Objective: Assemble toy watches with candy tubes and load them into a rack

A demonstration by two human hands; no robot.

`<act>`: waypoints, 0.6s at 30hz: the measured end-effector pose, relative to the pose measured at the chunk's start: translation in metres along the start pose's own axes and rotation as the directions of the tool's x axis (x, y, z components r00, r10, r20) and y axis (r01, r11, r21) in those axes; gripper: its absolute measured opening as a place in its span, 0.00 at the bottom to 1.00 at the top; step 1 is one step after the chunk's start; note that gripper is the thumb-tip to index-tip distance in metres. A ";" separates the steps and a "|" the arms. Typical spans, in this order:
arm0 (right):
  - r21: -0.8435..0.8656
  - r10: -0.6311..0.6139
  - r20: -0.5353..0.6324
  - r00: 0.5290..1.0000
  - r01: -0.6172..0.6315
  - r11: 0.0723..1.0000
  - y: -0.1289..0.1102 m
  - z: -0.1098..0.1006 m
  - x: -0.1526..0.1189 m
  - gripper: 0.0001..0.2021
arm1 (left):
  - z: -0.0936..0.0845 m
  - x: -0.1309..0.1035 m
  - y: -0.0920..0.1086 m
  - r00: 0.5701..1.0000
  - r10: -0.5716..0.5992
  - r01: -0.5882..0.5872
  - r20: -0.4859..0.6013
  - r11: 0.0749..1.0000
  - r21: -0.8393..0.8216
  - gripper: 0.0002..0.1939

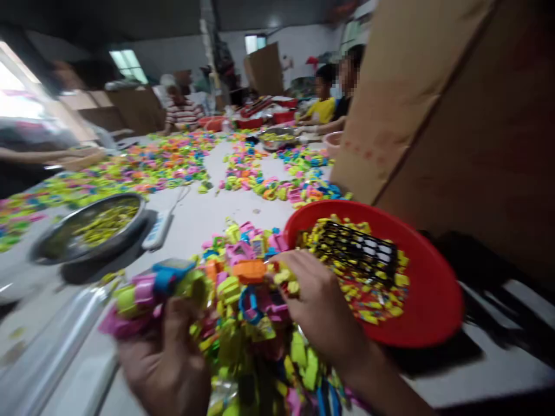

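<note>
My left hand (167, 358) is closed around several colourful plastic pieces (145, 292), pink, yellow-green and blue, at the lower left. My right hand (314, 294) has its fingers curled around small yellow and red pieces (285, 277), beside an orange piece (249, 270). Between and below the hands lies a heap of mixed plastic pieces (229, 289). Just right of my right hand, a red bowl (433, 289) holds small yellow pieces and a black grid-like tray (359, 251).
A metal bowl (141, 211) with yellow-green pieces stands at the left, near a white handled object (158, 230). Clear plastic (56, 346) lies lower left. Tall cardboard (390, 98) blocks the right. Several people sit around the table, where more pieces (165, 162) are spread.
</note>
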State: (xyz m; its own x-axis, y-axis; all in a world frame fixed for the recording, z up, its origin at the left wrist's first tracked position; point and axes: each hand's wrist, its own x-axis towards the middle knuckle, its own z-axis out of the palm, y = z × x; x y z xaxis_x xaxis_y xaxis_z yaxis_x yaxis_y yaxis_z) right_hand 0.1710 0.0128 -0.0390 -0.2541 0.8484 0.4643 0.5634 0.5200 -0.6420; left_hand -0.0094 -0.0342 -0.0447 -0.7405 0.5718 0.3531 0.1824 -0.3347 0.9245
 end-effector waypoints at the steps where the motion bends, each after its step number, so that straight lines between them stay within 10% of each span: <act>1: -0.019 -0.038 -0.030 0.999 0.038 0.999 0.003 0.001 0.004 0.17 | -0.004 -0.003 -0.001 0.999 -0.036 0.035 -0.011 0.999 -0.023 0.16; 6: -0.028 -0.066 -0.197 0.978 0.062 0.998 -0.002 -0.004 0.009 0.08 | -0.009 -0.027 -0.019 0.955 -0.255 0.285 0.151 0.931 -0.230 0.18; 9: 0.246 0.188 0.060 0.980 -0.197 0.949 -0.014 -0.009 0.005 0.09 | -0.011 -0.034 -0.027 0.943 -0.255 0.306 0.213 0.916 -0.258 0.15; 12: 0.428 0.251 0.402 0.881 -0.423 0.799 -0.021 -0.010 0.001 0.16 | -0.011 -0.038 -0.029 0.941 -0.258 0.312 0.219 0.911 -0.268 0.17; 18: 0.497 0.225 0.612 0.758 -0.590 0.636 -0.021 -0.015 -0.009 0.30 | -0.009 -0.040 -0.025 0.965 -0.088 0.158 0.248 0.948 -0.277 0.12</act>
State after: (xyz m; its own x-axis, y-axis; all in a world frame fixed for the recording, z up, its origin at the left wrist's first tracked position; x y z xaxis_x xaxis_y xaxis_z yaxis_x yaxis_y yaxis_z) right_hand 0.1732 -0.0069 -0.0210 -0.5471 0.8204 -0.1661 0.1180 -0.1209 -0.9856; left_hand 0.0092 -0.0556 -0.0830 -0.5702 0.7669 0.2944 -0.1234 -0.4343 0.8923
